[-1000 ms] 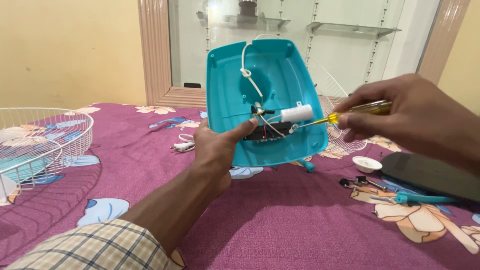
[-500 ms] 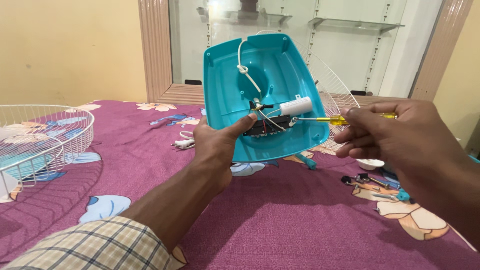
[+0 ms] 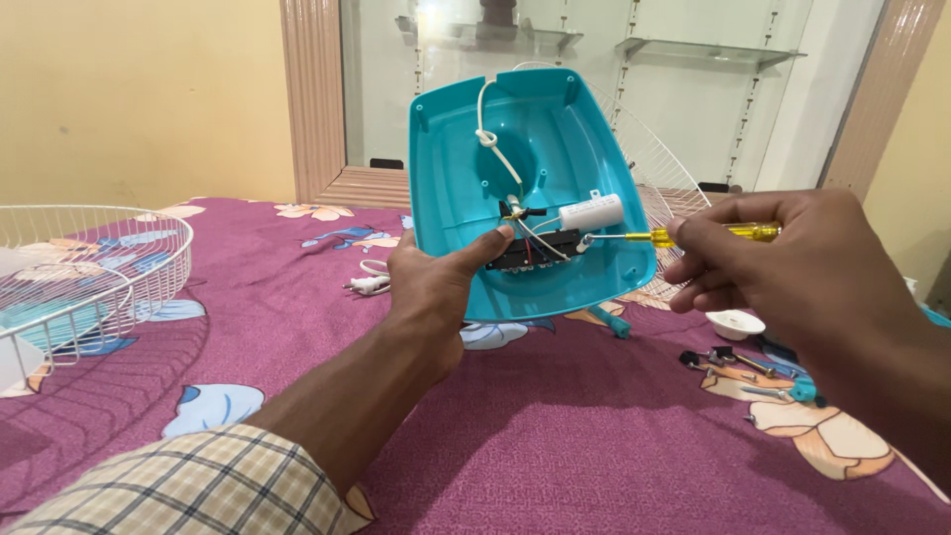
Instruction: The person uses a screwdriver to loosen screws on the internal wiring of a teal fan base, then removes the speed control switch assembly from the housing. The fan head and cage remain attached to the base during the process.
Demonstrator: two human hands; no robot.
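My left hand (image 3: 436, 287) holds a teal plastic fan base cover (image 3: 584, 149) upright by its lower left edge, thumb pressed beside the black switch block (image 3: 535, 253). Inside the cover I see a white cord with a knot (image 3: 490, 139), thin wires and a white cylindrical capacitor (image 3: 591, 213). My right hand (image 3: 783, 258) grips a yellow-handled screwdriver (image 3: 693, 235), its tip touching a screw just below the capacitor.
A white wire fan guard (image 3: 89, 267) lies at the left on the purple flowered cloth (image 3: 575, 436). Another wire guard (image 3: 664, 178) stands behind the cover. A white plug (image 3: 367, 285), a small white cap (image 3: 735, 323), loose screws and small tools (image 3: 753, 367) lie on the right.
My right hand has shifted right and lower while the screwdriver tip moved in to the screw under the capacitor. The cover is tilted slightly more toward me.
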